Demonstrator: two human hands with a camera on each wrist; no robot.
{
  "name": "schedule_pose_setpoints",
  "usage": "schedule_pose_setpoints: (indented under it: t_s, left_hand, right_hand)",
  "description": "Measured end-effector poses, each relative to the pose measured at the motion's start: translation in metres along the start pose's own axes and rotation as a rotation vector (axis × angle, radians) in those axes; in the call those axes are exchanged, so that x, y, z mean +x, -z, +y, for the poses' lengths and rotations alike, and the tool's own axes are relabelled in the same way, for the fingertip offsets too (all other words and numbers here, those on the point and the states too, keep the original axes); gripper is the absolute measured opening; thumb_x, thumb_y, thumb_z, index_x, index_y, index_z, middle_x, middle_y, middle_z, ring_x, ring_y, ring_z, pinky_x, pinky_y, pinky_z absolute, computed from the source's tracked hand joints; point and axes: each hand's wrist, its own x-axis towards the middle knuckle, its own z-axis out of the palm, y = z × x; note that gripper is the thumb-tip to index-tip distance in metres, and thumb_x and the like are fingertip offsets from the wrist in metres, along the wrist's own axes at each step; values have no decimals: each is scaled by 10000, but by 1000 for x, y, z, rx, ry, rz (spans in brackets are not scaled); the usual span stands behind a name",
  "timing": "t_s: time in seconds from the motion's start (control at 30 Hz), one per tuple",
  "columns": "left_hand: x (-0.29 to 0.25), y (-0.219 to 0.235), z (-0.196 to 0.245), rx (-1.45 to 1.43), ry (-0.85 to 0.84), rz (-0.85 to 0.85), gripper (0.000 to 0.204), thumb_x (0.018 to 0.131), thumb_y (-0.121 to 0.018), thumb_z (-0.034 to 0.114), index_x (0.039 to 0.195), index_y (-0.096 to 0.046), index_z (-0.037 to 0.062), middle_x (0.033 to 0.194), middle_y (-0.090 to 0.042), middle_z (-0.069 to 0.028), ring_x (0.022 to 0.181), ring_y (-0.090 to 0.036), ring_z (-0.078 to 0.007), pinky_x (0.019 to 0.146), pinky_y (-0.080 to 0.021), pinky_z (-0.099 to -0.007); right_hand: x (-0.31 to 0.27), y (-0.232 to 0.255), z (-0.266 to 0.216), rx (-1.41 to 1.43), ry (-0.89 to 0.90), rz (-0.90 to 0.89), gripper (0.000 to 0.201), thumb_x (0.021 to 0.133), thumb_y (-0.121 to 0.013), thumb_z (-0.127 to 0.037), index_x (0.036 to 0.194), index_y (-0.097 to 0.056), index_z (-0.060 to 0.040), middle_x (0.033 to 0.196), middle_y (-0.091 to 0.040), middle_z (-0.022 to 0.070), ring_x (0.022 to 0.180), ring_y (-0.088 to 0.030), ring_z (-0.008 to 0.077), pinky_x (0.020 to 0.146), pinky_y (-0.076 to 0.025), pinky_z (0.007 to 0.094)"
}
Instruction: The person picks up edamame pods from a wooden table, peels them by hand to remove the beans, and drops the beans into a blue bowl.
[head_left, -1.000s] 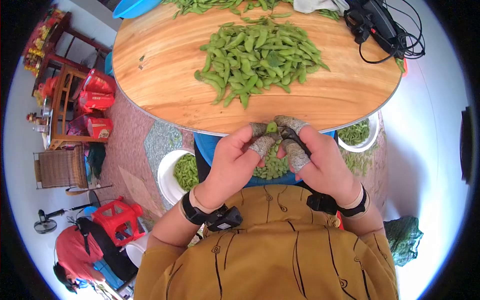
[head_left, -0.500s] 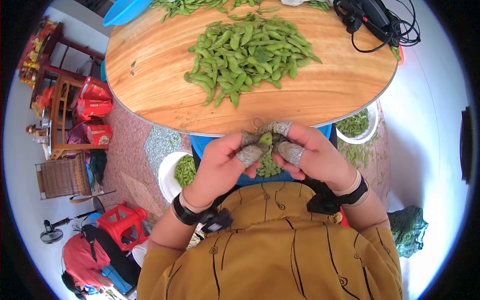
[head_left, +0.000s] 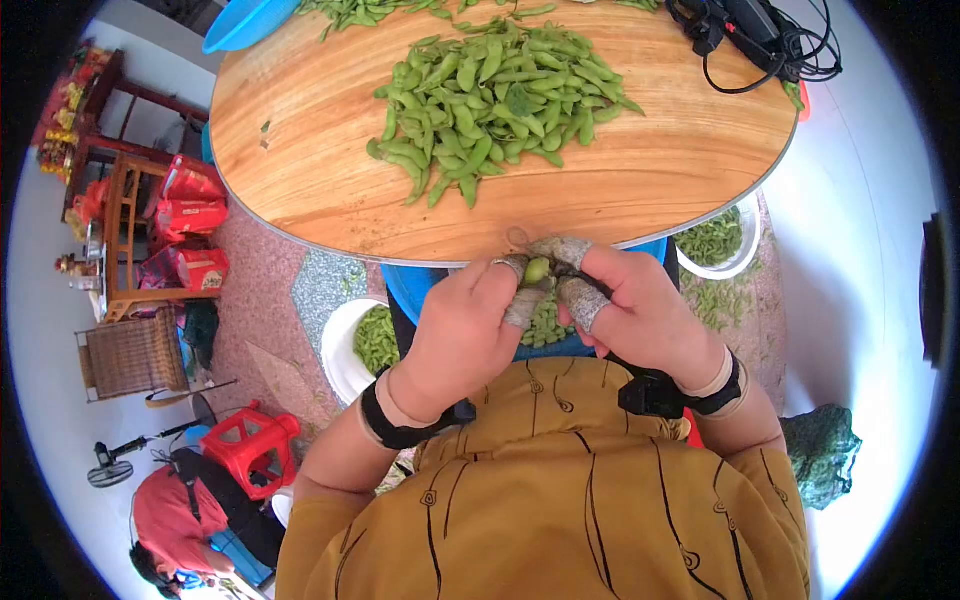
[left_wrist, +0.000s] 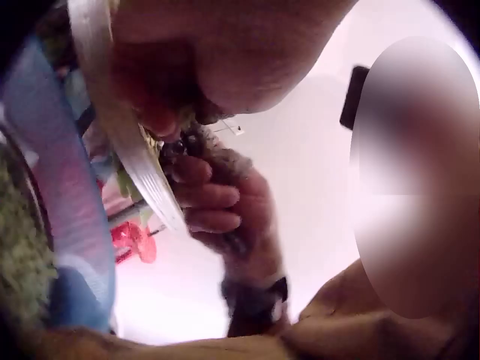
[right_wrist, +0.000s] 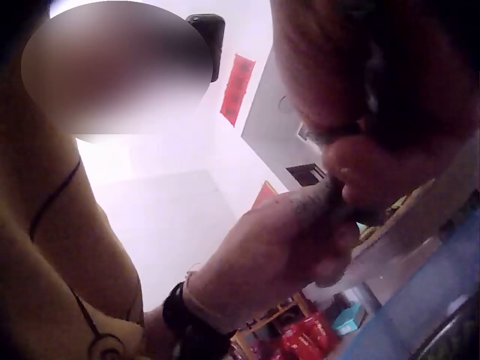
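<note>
Over the near table edge, my left hand (head_left: pixel 455 335) pinches a green soybean pod (head_left: pixel 537 270) between thumb and forefinger. My right hand (head_left: pixel 650 305) meets it there, its fingers curled round a dark tool (left_wrist: pixel 189 142) that they mostly hide; I cannot tell its kind. Grey wraps cover the thumb and forefinger of both hands. Below them, shelled green beans (head_left: pixel 546 326) lie in a blue basin (head_left: pixel 402 285). A heap of soybean pods (head_left: pixel 500 100) is on the wooden table (head_left: pixel 300 180) ahead.
White tubs with green pods stand on the floor, a left tub (head_left: pixel 338 350) and a right tub (head_left: pixel 752 235). A black device with coiled cable (head_left: pixel 750 45) lies on the table's far right. Another person (head_left: pixel 180 530) sits at the lower left near a red stool (head_left: pixel 255 450).
Both hands stay together over the basin. My left hand has turned, its fingers curling more over the pod, which now looks rounder between the fingertips. The head view has shifted slightly.
</note>
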Motion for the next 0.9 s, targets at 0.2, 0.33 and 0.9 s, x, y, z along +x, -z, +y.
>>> schedule_pose_setpoints:
  t_s: [0.2, 0.33, 0.9]
  left_hand:
    - [2, 10, 1, -1245, 761, -318, 142, 827, -471, -35, 944, -548, -12, 767, -579, -56, 618, -546, -129, 563, -447, -269]
    - [-4, 2, 2, -859, 444, -365, 272, 801, -412, -85, 1029, -541, -12, 801, -573, -54, 654, -558, -142, 592, -469, -264]
    - [-40, 10, -13, -318, 479, -262, 63, 791, -528, 10, 840, -565, -3, 677, -570, -156, 647, -595, -313, 565, -469, -359]
  right_hand:
    - [-6, 6, 1, 350, -260, -90, 236, 796, -546, -35, 1029, -582, -30, 699, -578, 22, 557, -565, 109, 499, -466, 289]
    - [-3, 2, 5, -60, 83, 104, 215, 775, -602, -70, 982, -580, -16, 714, -578, 70, 586, -576, 202, 542, -480, 328]
    - [-2, -25, 8, -786, 467, 217, 154, 732, -640, -105, 796, -523, -30, 652, -557, 131, 579, -599, 306, 497, -488, 396]
